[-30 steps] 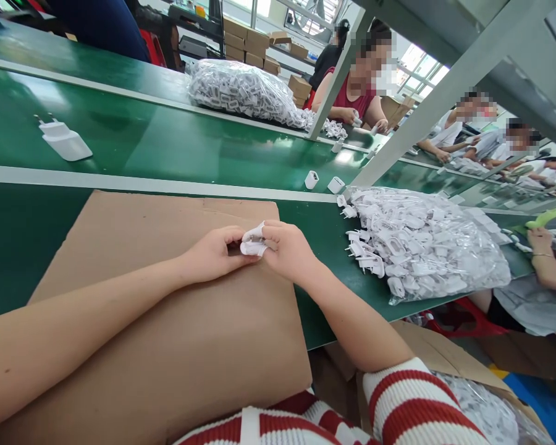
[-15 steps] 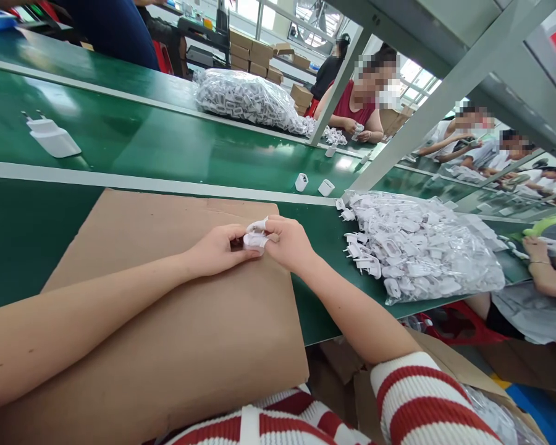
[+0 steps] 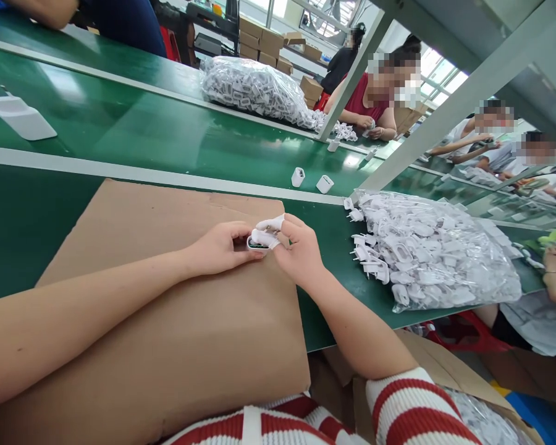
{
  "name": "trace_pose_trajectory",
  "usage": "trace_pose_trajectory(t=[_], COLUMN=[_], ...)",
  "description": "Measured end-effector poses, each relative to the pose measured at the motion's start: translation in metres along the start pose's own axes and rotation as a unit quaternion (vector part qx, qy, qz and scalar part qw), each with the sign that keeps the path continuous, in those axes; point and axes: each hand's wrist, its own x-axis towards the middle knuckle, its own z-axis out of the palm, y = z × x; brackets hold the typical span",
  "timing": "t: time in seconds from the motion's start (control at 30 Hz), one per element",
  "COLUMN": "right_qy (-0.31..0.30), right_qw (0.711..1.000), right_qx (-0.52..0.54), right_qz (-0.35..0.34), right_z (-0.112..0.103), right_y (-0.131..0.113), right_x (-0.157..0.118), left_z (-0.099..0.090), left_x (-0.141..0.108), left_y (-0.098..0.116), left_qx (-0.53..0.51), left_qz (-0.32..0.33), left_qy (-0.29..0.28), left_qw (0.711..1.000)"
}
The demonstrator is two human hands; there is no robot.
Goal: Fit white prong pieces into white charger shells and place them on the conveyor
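Over the cardboard sheet (image 3: 189,321), my left hand (image 3: 215,248) grips a small white charger housing (image 3: 250,245) between thumb and fingers. Its open end faces up, and a bit of green circuit board shows inside. My right hand (image 3: 303,247) has white covers on thumb and forefinger. Those two fingers are brought together right over the housing's open end, closed around something small that the covers mostly hide. On the green belt beyond lie two white charger housings (image 3: 298,177) and, at far left, a white plug charger (image 3: 23,117) with two pins.
A clear bag of white plug parts (image 3: 426,253) lies to the right, some spilling out. A second full bag (image 3: 254,89) sits across the belt. A slanted metal post (image 3: 421,117) rises near the right bag. Co-workers sit opposite and at the right.
The right fingers have shifted slightly right and the covered fingertips now lie over the housing. Green board inside the housing has come into sight. The view has turned slightly.
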Motion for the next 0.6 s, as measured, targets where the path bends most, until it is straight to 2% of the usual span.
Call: trace_pose_trajectory(t=[0.23, 0.5, 0.6], right_qy=[-0.036, 0.004, -0.016], right_qw=[0.990, 0.980, 0.980], right_qx=[-0.124, -0.174, -0.178], right_qz=[-0.054, -0.093, -0.091], right_z=[0.0036, 0.0032, 0.0023], right_y=[0.0036, -0.0017, -0.0043], right_x=[0.0030, -0.0018, -0.0018], left_z=[0.0000, 0.0000, 0.0003], left_x=[0.0004, 0.0008, 0.0007], left_y=[-0.0030, -0.0056, -0.0059], left_qx=[0.006, 0.006, -0.003], left_qz=[0.016, 0.036, 0.034], left_qy=[0.004, 0.006, 0.002], left_qw=[1.000, 0.999, 0.999])
